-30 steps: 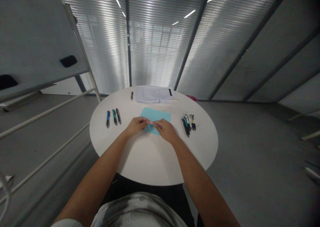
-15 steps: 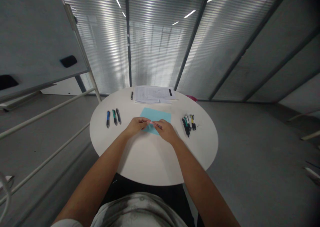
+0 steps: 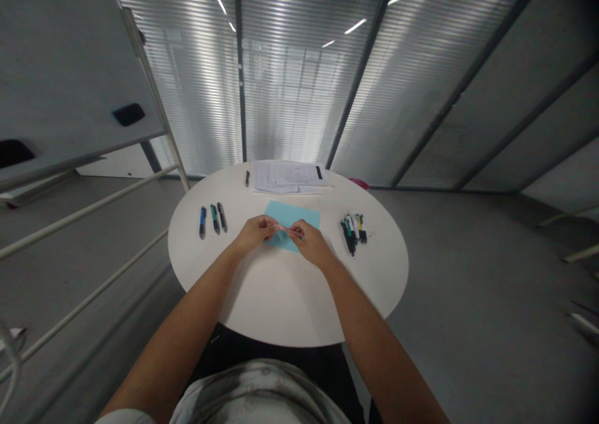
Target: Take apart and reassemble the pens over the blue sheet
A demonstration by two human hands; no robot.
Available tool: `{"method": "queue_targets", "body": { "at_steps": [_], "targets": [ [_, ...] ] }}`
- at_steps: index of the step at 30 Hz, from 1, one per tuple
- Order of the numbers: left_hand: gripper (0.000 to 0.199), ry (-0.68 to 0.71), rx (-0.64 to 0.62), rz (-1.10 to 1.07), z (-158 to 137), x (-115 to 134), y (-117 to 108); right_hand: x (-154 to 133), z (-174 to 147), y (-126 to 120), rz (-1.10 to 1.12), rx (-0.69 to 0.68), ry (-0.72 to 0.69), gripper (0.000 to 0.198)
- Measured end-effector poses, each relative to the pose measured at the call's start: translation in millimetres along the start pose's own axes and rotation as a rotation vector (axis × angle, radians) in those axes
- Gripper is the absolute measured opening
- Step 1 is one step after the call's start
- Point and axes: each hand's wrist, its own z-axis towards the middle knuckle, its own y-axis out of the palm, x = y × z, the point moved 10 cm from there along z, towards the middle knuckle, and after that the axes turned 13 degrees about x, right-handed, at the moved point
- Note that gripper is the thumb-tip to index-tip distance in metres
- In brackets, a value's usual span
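Over the light-blue sheet (image 3: 296,212), my left hand (image 3: 255,232) and my right hand (image 3: 309,240) face each other, fingertips a short gap apart. Between them runs a slim pinkish pen (image 3: 283,228), pinched at both ends. Its darker end shows by my right fingers; most of the rest is covered by the hands, so its exact make-up is hard to see. Left of the sheet lie a blue pen (image 3: 202,222), a green pen (image 3: 214,219) and a black pen (image 3: 222,217). On the right rests a cluster of several pens (image 3: 354,232) with green, white, yellow and black parts.
Everything lies on a round white table (image 3: 281,312). At its far edge are a stack of printed papers (image 3: 287,178) and a dark pen-like item (image 3: 247,178). A whiteboard on a white frame (image 3: 154,93) stands to the left, a blind-covered glass wall (image 3: 285,75) beyond.
My hands have shifted very slightly, the left one raised a little, and more of the pinkish pen shows between the fingertips. The pens and papers on the table have stayed put.
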Motion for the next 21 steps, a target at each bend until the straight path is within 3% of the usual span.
{"method": "queue_targets", "body": {
  "at_steps": [12,21],
  "targets": [
    [0.034,-0.022,0.02,-0.032,2,-3,-5,-20,2,-4,-0.051,-0.034,-0.099,0.026],
    [0.031,0.021,0.034,0.039,7,-8,-6,-15,1,-5,-0.094,0.011,-0.082,0.021]
  ]
}}
